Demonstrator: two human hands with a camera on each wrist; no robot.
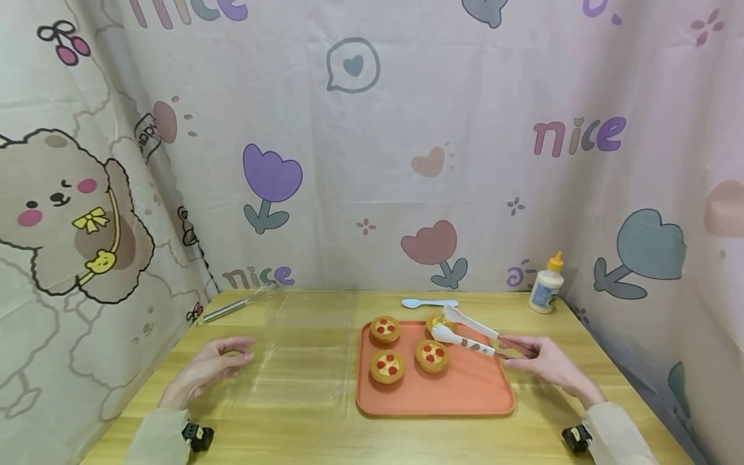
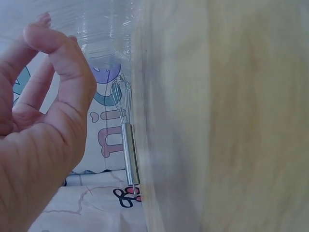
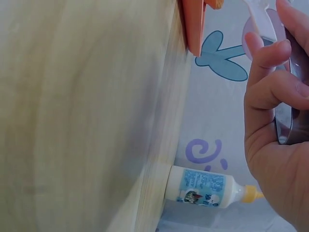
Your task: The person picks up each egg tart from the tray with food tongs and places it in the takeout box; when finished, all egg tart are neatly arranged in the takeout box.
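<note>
My right hand (image 1: 540, 361) grips a pair of food tongs (image 1: 473, 347) at the handle end, over the right side of an orange tray (image 1: 442, 400). The white tong tips are spread around an egg tart (image 1: 437, 321) at the back of the tray. Several more tarts with red toppings, such as the front one (image 1: 387, 366), sit on the tray's left half. My left hand (image 1: 209, 365) holds nothing; its fingers are loosely bent beside a clear plastic container (image 1: 302, 352). In the left wrist view, the thumb and fingers (image 2: 67, 63) curve with a gap between them.
A metal whisk (image 1: 232, 309) lies at the table's back left. Behind the tray is a pale blue spoon (image 1: 429, 303). A white bottle with a yellow nozzle (image 1: 545, 287) stands at the back right. A printed curtain hangs behind the table (image 1: 325, 439).
</note>
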